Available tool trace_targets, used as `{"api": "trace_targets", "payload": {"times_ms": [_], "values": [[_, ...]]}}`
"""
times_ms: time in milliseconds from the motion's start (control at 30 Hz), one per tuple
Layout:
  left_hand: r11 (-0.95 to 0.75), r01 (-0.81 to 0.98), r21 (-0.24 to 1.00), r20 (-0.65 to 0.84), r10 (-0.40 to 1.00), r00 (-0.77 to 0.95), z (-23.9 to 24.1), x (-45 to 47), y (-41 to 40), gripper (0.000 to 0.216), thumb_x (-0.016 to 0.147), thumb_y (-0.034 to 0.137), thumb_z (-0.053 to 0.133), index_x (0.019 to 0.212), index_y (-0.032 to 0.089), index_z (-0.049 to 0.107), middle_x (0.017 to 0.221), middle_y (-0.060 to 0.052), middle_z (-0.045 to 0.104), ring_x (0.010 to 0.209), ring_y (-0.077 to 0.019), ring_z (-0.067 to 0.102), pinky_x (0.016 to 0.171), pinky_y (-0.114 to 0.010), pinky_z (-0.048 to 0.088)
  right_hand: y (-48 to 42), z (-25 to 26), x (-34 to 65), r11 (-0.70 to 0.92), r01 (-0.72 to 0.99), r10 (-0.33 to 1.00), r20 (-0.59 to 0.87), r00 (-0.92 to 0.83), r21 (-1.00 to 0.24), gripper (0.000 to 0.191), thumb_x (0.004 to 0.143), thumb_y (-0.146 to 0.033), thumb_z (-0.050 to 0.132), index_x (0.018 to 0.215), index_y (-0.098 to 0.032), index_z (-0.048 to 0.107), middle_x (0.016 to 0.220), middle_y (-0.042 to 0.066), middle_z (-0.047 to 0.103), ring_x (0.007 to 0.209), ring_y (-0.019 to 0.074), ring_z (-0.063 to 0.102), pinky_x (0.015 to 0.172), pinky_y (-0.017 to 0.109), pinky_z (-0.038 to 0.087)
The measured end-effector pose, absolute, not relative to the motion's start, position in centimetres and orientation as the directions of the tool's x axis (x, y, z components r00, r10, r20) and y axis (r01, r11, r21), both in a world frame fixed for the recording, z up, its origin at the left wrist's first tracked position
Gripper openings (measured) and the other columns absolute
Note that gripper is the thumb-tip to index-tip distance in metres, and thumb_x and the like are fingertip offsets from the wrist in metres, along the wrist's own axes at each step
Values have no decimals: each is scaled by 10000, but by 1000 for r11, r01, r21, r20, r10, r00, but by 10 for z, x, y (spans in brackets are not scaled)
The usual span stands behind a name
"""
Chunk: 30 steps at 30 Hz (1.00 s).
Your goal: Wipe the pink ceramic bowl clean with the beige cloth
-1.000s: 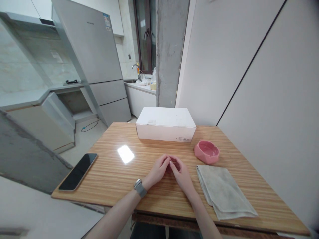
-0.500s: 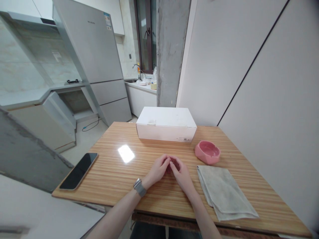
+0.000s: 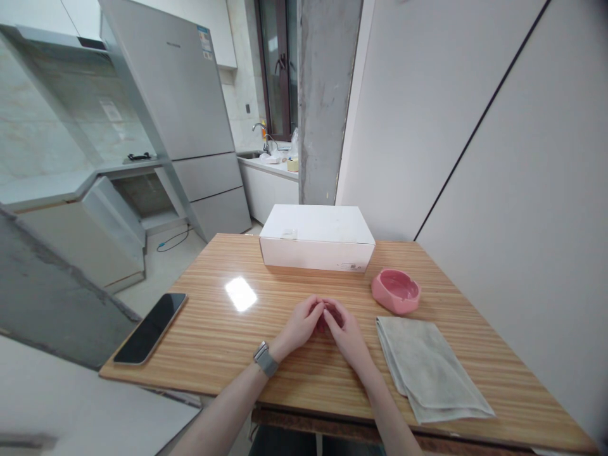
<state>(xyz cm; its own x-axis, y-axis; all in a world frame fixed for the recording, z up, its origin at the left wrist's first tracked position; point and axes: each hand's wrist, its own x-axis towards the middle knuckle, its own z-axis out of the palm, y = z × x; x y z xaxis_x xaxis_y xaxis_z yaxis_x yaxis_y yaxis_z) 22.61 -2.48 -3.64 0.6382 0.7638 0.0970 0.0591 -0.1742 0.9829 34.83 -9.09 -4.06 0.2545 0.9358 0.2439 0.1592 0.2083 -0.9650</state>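
My left hand [image 3: 306, 318] and my right hand [image 3: 342, 320] meet over the middle of the wooden table [image 3: 209, 329]. Their fingers are curled and closed, with the thumbs and fingertips touching each other. Whatever lies between them, if anything, is hidden. A watch [image 3: 265, 358] with a grey band is on my left wrist. To the right of my right hand lies a folded grey cloth [image 3: 430, 367]. Beyond the cloth sits a pink faceted ashtray [image 3: 396, 291]. A closed white box [image 3: 317, 237] stands at the back of the table, ahead of both hands.
A dark-screened phone [image 3: 151, 329] lies at the table's left edge. Along the right side runs a white wall panel [image 3: 513, 209]. Behind the table are a concrete pillar [image 3: 327, 101], a grey refrigerator [image 3: 185, 101] and a sink counter [image 3: 273, 183].
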Motion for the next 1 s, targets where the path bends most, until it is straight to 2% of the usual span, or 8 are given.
{"api": "trace_targets", "payload": {"times_ms": [333, 767, 1000], "values": [[-178, 66, 982, 96, 763, 639, -33, 225, -26, 286, 935, 419, 429, 819, 194, 563, 674, 7, 575, 615, -144, 530, 594, -267, 397, -91, -41, 348, 208, 147, 937, 240, 254, -967, 260, 873, -379, 578, 1082, -249, 662, 1070, 71, 730, 1001, 254, 681, 911, 422, 541], [-184, 72, 980, 98, 771, 630, -33, 224, -25, 288, 926, 426, 445, 812, 195, 572, 674, 5, 571, 608, -142, 517, 577, -262, 386, -91, -42, 349, 201, 164, 938, 238, 252, -966, 264, 877, -374, 577, 1092, -244, 660, 1057, 75, 731, 942, 239, 691, 911, 420, 537], [-180, 70, 981, 95, 768, 634, -32, 225, -25, 287, 917, 434, 461, 817, 193, 581, 672, 0, 572, 617, -147, 525, 573, -260, 397, -91, -42, 349, 208, 167, 932, 247, 264, -964, 257, 872, -383, 585, 1076, -249, 666, 1054, 68, 735, 986, 247, 687, 915, 417, 537]]}}
